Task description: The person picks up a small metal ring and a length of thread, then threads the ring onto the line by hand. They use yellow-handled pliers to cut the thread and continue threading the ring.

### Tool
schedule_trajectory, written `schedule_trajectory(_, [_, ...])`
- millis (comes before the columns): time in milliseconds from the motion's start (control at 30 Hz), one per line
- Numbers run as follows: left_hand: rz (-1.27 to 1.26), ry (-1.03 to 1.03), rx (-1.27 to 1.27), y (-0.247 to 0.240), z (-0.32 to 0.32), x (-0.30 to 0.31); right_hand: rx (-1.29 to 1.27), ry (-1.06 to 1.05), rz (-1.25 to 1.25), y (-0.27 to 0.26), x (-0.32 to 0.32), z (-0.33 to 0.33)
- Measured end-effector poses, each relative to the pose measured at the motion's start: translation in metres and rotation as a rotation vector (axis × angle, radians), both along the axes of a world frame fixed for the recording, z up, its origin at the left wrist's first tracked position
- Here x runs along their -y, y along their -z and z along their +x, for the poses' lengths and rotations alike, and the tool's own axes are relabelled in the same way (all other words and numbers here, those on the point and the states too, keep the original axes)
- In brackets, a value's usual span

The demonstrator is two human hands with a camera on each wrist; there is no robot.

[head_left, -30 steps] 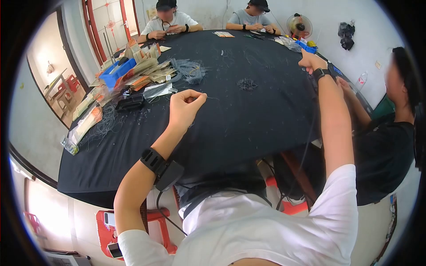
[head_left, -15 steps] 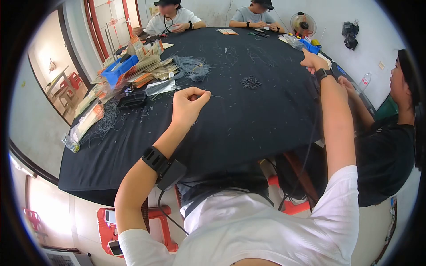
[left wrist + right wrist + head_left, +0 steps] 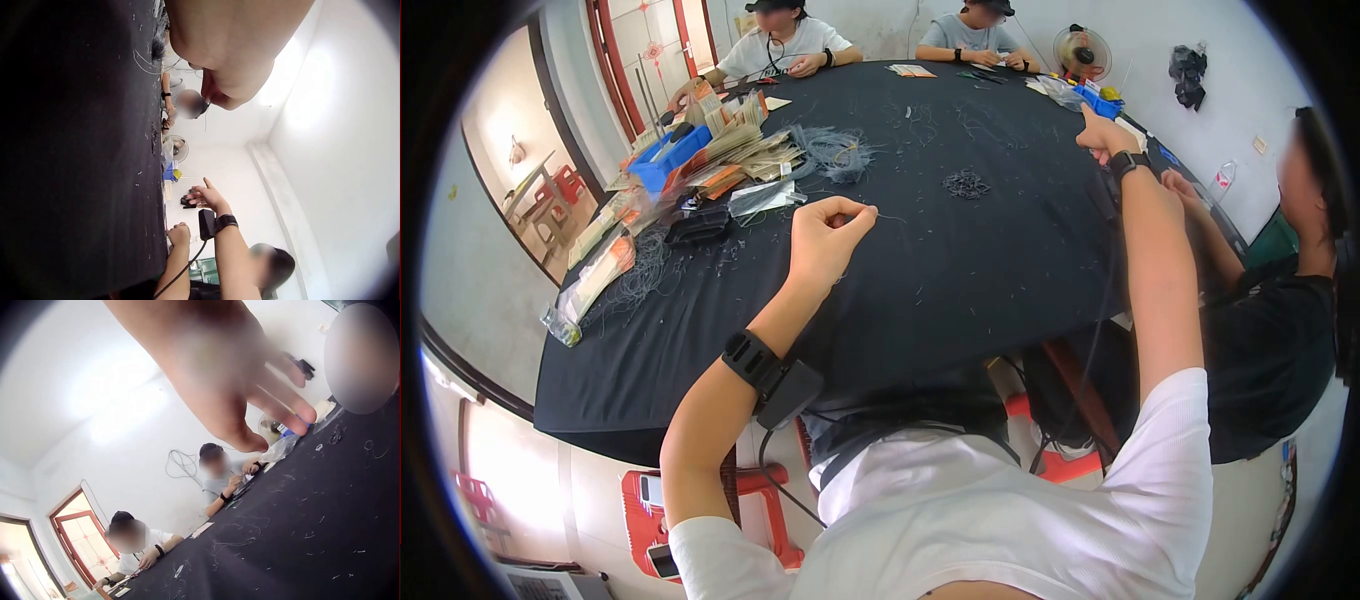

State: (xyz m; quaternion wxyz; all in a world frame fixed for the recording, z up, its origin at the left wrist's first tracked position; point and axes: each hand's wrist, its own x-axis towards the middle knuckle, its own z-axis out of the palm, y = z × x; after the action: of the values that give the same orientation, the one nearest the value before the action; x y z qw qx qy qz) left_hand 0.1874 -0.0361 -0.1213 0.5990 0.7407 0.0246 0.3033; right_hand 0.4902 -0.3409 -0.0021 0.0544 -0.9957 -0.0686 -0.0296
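My left hand [image 3: 828, 243] is raised over the near middle of the black-covered table, thumb and index finger pinching a thin grey thread [image 3: 890, 217]. A short end of the thread stands out from the fingertips in the left wrist view, and the other fingers are curled. My right hand [image 3: 1108, 137] stretches out over the table's right side. In the right wrist view its fingers [image 3: 281, 409] are extended, apart, with nothing between them. Beyond it in the head view are a blue tray [image 3: 1102, 103] and clear plastic bags [image 3: 1062, 95].
Piled packets [image 3: 745, 150], a blue bin [image 3: 670, 158], tangled grey threads [image 3: 835, 155] and a black tray [image 3: 698, 226] lie at the left. A dark clump of short pieces [image 3: 967, 185] sits mid-table. A person in black [image 3: 1250, 360] sits close at my right; two others sit across.
My left hand has shifted slightly right in the head view, still pinching the thread. My right hand stays outstretched. The person at the far left has reached an arm toward the piled packets.
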Motion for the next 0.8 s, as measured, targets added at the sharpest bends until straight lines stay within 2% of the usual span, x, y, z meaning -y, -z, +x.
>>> schedule_trajectory(800, [-0.003, -0.008, 0.016, 0.0003, -0.0001, -0.0006, 0.127, 0.043, -0.057, 0.0012, -0.0019, -0.0061])
